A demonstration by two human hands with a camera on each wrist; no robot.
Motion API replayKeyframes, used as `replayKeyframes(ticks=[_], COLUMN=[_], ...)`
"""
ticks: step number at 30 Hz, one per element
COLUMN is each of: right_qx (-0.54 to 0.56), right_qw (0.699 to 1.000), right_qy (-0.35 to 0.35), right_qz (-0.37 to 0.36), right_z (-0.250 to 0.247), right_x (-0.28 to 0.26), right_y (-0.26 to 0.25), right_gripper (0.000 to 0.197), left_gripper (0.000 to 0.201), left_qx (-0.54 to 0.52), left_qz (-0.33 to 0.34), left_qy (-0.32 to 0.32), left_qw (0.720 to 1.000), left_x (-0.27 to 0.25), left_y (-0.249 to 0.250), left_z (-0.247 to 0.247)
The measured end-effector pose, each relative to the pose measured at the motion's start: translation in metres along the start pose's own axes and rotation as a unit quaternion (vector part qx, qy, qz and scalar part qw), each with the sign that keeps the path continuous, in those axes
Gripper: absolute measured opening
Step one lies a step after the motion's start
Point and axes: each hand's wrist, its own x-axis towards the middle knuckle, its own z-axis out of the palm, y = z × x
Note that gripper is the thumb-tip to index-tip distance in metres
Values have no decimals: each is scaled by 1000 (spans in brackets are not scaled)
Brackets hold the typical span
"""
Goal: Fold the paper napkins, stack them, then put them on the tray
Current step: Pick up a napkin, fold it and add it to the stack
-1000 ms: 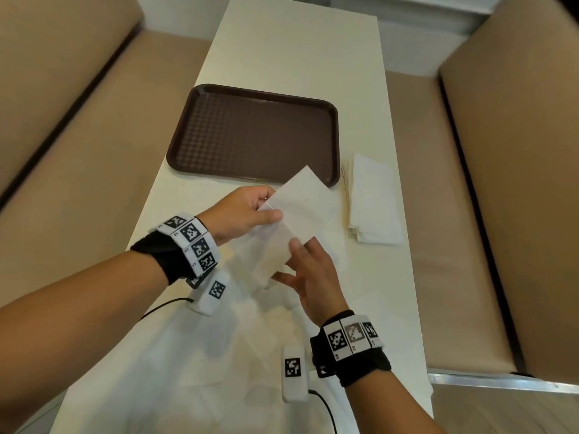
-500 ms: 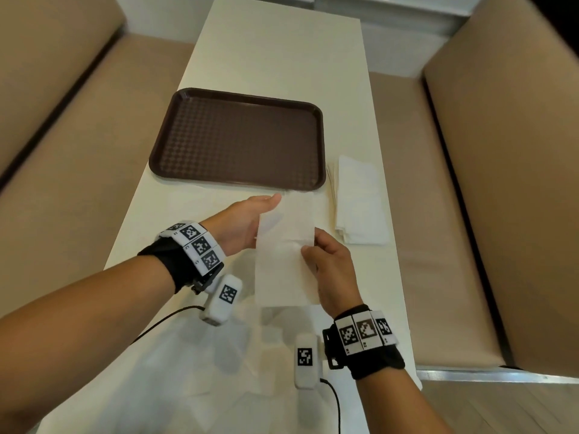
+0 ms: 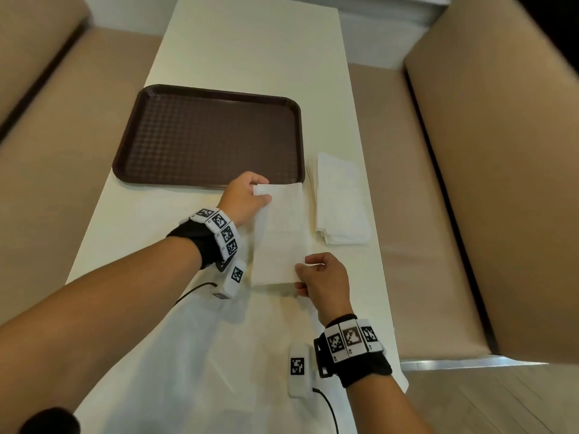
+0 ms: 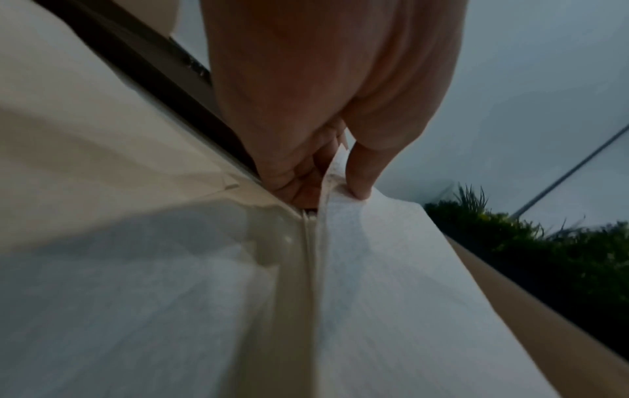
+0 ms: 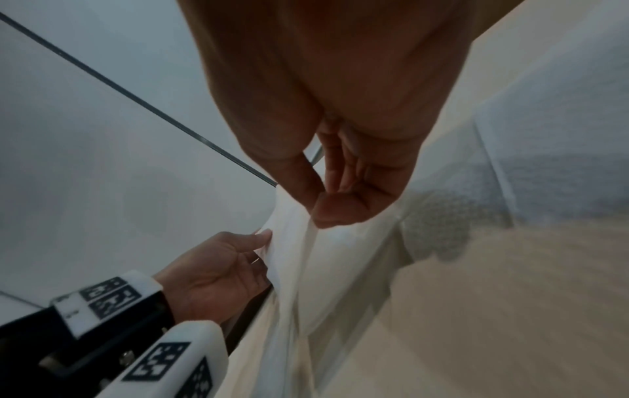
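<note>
A white paper napkin [image 3: 279, 233], folded into a long strip, hangs just above the table between my hands. My left hand [image 3: 246, 195] pinches its far left corner, close to the near rim of the brown tray [image 3: 206, 136]. The left wrist view shows thumb and fingers closed on the napkin [image 4: 374, 269] edge. My right hand [image 3: 319, 277] pinches the near right corner; in the right wrist view its fingertips [image 5: 340, 212] clamp the napkin [image 5: 306, 255]. A stack of folded napkins [image 3: 340, 205] lies right of the tray.
The cream table [image 3: 250, 51] is narrow, with tan bench seats [image 3: 62, 151] on both sides. Its right edge runs just beyond the napkin stack. Wrist camera cables trail across the near table.
The napkin went from a tilted, half-open sheet to a straight lengthwise strip. My left hand moved up to its far corner and my right hand slid down to the near corner.
</note>
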Motion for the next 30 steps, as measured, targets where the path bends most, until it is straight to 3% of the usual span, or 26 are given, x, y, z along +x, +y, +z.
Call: replayKeyframes(ticks=[8,15,20,22,25,27,30], right_qx=[-84,-133,-176,-241,-300,-350,-446], right_qw=[995,989,981,964,930,901,862], right_qy=[54,64,68,85,97,64,-18], right_qz=[-19,-29,-38,-76,-190,-249,-238], right_z=[-7,-9,-11,-12,-7,0,13], right_x=[17,23,17,13,4,1,1], right_y=[5,4,-5,-6,0,4,6], right_gripper=[11,10,11,21,30,36,49], left_gripper=[26,26,18,25,26,24,24], left_qx=[113,265,321,357,388,389,392], left_qz=[63,173,212,191,173,160,165], left_qy=[-16,-8,115,126,116,106,89], left_qw=[991,949,916,906,898,901,901], left_x=[16,16,10,9,10,12,18], left_y=[-3,-6,-19,-26,-38,-45,-51], left_z=[17,28,-2,-24,-53,-64,-72])
